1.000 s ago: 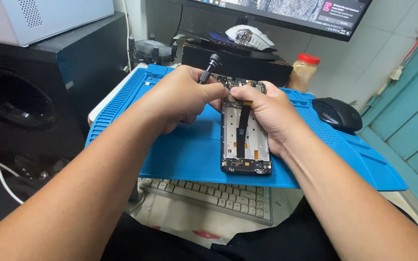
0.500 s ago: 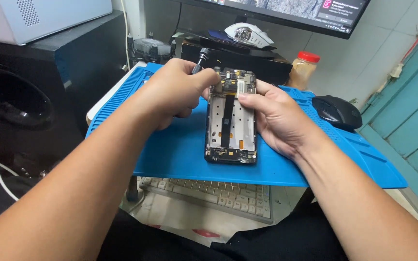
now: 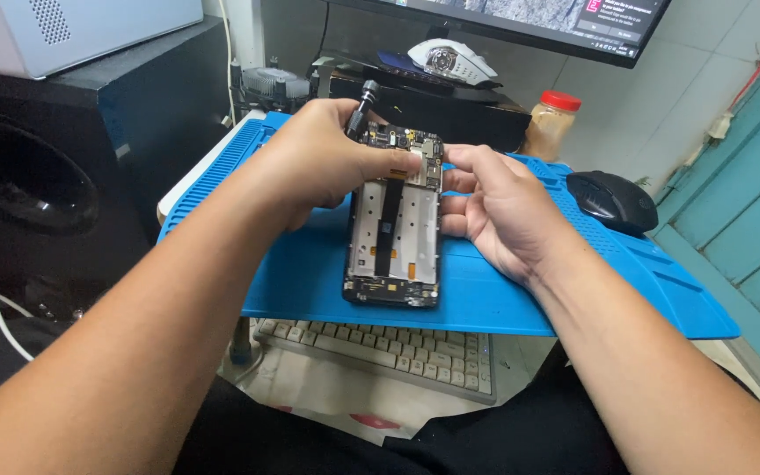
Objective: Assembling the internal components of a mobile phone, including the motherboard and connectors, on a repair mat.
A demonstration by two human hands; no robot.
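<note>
Left hand (image 3: pixel 323 163) is wrapped around a dark-handled screwdriver (image 3: pixel 365 97), its cap poking out past the knuckles at twelve o'clock, and the thumb presses down on the top edge of the opened smartphone (image 3: pixel 395 224). Right hand (image 3: pixel 503 207) comes in from three o'clock, fingers curled against the phone's right edge, pinching it near the upper corner. That two-sided grip looks meant to steady the phone while the tool works at its upper end. The phone lies back-cover off, circuit board at the top, a dark ribbon cable running down the middle, resting on the blue repair mat (image 3: pixel 573 299) at the centre.

Outward now: a black mouse (image 3: pixel 613 200) sits on the mat at two o'clock, a red-lidded jar (image 3: pixel 552 123) beyond it, and a pale keyboard (image 3: pixel 389 347) peeks out under the mat's near edge at six o'clock.

The screwdriver's tip is buried behind the left fingers, so where it touches the board cannot be told. The monitor (image 3: pixel 521 22) is cut off at the top.
</note>
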